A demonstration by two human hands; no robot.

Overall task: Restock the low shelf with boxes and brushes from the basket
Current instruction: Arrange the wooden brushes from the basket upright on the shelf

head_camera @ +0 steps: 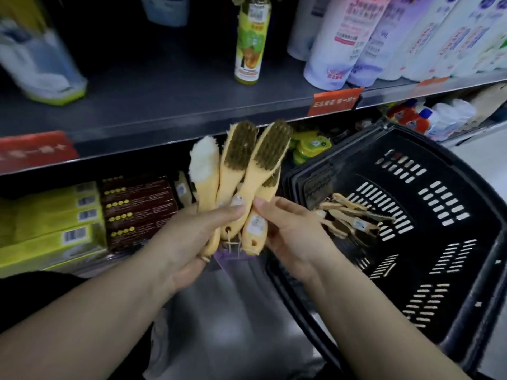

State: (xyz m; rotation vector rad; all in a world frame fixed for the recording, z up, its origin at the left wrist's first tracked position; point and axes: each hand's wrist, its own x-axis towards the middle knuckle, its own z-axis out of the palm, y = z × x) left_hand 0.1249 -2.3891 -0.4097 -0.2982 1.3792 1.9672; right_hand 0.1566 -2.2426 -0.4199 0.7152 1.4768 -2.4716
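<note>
Task item: brushes (267, 149), yellow-handled, fanned out, held up in front of the shelving.
Long axis: near-to-far, heads up and far, handle ends down and near.
Left grip (197, 237): clasped round the bunched handles and carrying the fan, wrist turned inward.
Right grip (285, 234): thumb and fingers pinching the handle of the rightmost brush.
Bearing to target: low shelf (93, 271) lies far and left of both grips. Its stacked boxes (137, 212) sit left of the fan, with an opening just beyond the heads.
Nearer hand: left, by judgement.
Remaining stock: loose brushes (348, 215) lie in the basket (406, 149), right of the right grip.
Next move, judged: carry the fan forward and low.
</note>
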